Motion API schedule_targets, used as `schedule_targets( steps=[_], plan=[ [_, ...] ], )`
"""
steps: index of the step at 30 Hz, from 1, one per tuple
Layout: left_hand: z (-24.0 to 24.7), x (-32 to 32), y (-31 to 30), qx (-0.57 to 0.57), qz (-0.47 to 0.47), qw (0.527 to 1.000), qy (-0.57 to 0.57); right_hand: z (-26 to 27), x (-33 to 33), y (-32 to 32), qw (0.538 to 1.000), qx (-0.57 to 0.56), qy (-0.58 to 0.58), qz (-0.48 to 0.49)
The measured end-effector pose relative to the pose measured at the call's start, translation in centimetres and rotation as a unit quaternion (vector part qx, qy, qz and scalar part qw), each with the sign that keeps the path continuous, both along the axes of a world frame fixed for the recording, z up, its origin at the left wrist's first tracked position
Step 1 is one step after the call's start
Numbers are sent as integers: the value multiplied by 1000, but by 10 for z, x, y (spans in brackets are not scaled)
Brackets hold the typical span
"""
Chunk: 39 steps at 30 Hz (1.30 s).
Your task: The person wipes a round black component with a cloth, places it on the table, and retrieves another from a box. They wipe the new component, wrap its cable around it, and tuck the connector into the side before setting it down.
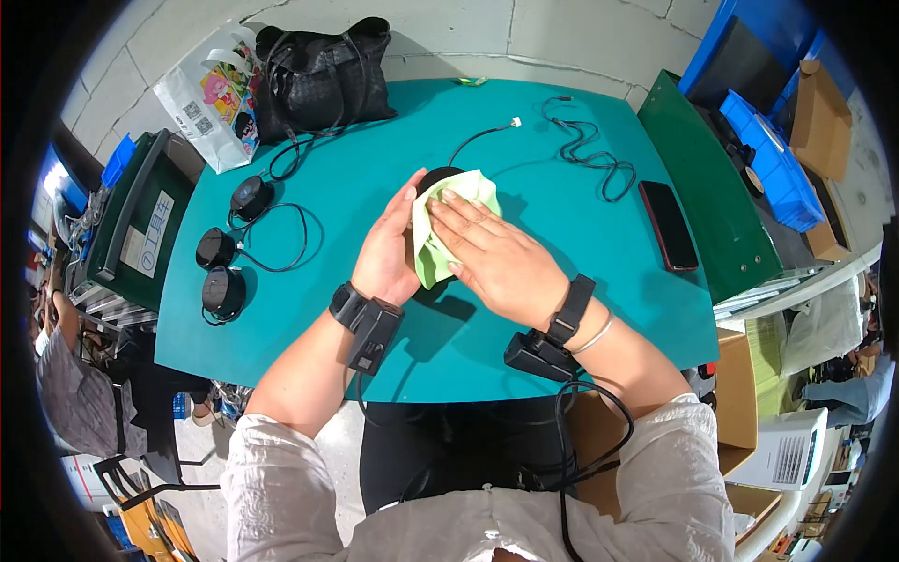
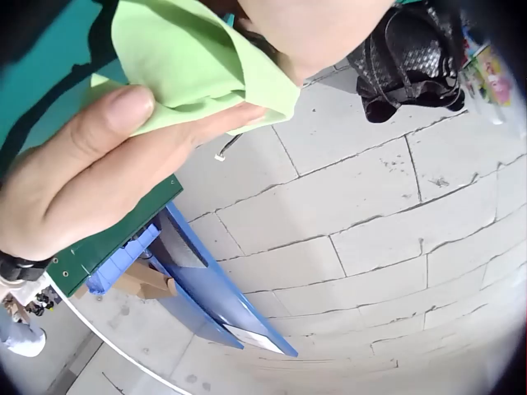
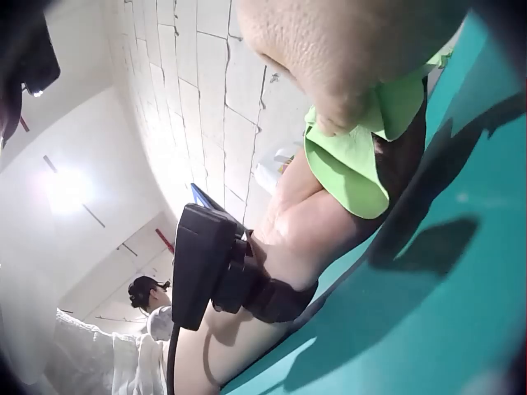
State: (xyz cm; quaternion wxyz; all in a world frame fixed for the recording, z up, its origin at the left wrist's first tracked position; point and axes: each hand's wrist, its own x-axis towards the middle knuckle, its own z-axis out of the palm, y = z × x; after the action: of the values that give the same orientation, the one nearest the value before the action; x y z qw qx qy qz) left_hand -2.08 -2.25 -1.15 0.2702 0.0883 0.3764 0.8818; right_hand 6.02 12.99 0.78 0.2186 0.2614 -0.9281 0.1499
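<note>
In the head view my left hand [image 1: 386, 258] holds a black round device [image 1: 436, 178] above the table, its thumb along the side and the other fingers mostly hidden. A thin black cable with a white connector [image 1: 516, 122] reaches out beyond it. Over the device lies a light green cloth [image 1: 433, 255]. My right hand [image 1: 501, 262] presses this cloth on with nearly straight fingers. From the left wrist, the right thumb [image 2: 128, 111] overlaps the cloth. The right wrist view has the cloth [image 3: 350, 169] hanging between both hands, covering much of the device.
Several similar black round devices [image 1: 223, 292] with cables stand on the green table [image 1: 375, 140] at left. A black bag [image 1: 323, 80] and a printed white bag [image 1: 215, 103] are at the back left. At right lie a loose black cable [image 1: 585, 140] and a phone [image 1: 668, 227].
</note>
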Motion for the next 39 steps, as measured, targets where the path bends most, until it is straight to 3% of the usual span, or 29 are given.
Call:
schedule_targets(
  steps=[5, 12, 15, 17, 18, 22, 23, 25, 27, 29, 30, 35, 39],
  plan=[
    [-3, 6, 3, 1, -63, 997, -42, 0, -2, 3, 1000, 22, 16, -8],
    [1, 11, 5, -63, -80, 995, -8, 1, -5, 10, 997, 2, 44, -71],
    [6, 15, 6, -17, -69, 997, 4, -2, -8, 19, 990, -94, 37, -100],
    [1, 9, 2, -13, -73, 997, 16, -7, -11, 29, 973, -180, -38, -141],
    [0, 5, -1, 3, -75, 997, 26, 16, -4, 28, 945, -225, -161, -172],
    [8, 5, -1, 29, -40, 998, 35, 11, -8, 40, 930, -289, -111, -197],
    [9, 5, -1, 24, -20, 999, 32, 11, -8, 38, 931, -288, -111, -195],
    [6, 2, -3, 24, -13, 999, 26, 10, -8, 33, 955, -266, 46, -120],
    [2, -1, -4, 22, -5, 1000, 17, 12, -4, 26, 971, -218, 40, -84],
    [-5, -6, -1, 18, 13, 1000, 22, 7, -2, 14, 999, -14, 38, -23],
    [-8, -7, 0, 15, 28, 999, 27, 2, -2, 6, 1000, -25, -4, -8],
    [-4, 2, 1, 16, 18, 999, -25, -6, -3, -4, 1000, 21, 9, -20],
    [-15, 5, 5, 0, -59, 996, -61, -1, -2, 0, 999, 27, 20, -16]
  ],
)
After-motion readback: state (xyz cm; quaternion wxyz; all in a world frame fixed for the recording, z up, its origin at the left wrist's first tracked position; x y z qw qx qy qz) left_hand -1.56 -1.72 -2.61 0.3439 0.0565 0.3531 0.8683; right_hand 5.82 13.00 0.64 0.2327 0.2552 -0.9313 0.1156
